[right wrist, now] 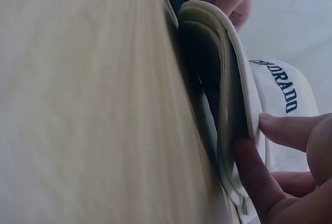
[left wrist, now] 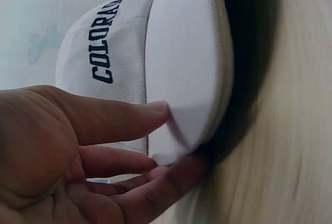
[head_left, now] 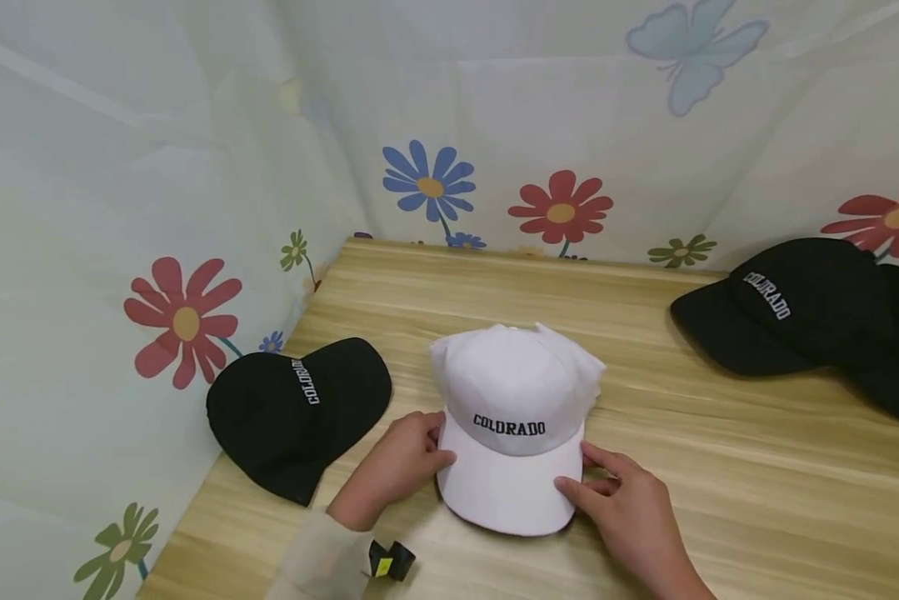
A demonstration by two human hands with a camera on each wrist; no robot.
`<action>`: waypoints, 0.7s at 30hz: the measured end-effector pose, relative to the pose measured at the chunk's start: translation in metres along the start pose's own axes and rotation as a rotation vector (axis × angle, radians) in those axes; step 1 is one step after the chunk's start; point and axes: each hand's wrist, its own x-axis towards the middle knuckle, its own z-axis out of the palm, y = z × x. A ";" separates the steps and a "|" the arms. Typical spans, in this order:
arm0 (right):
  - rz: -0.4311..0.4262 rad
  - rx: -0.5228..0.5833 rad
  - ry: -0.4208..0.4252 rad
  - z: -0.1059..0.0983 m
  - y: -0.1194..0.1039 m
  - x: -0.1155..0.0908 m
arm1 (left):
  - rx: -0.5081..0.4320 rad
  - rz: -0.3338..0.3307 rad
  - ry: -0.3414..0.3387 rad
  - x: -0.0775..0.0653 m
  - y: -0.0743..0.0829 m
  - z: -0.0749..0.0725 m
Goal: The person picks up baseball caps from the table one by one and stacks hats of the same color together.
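The white COLORADO baseball cap point(head_left: 520, 375) is being pinched at both sides of its brim point(head_left: 505, 496) by the left hand point(head_left: 407, 454) and the right hand point(head_left: 632, 508), apparently so it is being steadied evenly above a second brim point(right wrist: 201, 50), inward from the left edge of the desk point(head_left: 756, 500).

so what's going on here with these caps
A person's left hand and right hand pinch opposite sides of the upper brim of a white cap over the wood-grain table. A lower brim shows beneath it. One black cap lies to the left; a second black cap sits at the back right.
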 end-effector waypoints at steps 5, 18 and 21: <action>-0.007 -0.011 -0.010 -0.003 0.001 0.002 | 0.012 0.016 0.013 0.000 0.003 0.001; -0.067 -0.051 -0.037 -0.008 0.002 0.003 | -0.041 -0.014 0.053 -0.004 0.002 0.001; -0.094 -0.106 -0.044 -0.014 0.001 0.001 | -0.048 -0.002 0.060 -0.004 0.002 0.001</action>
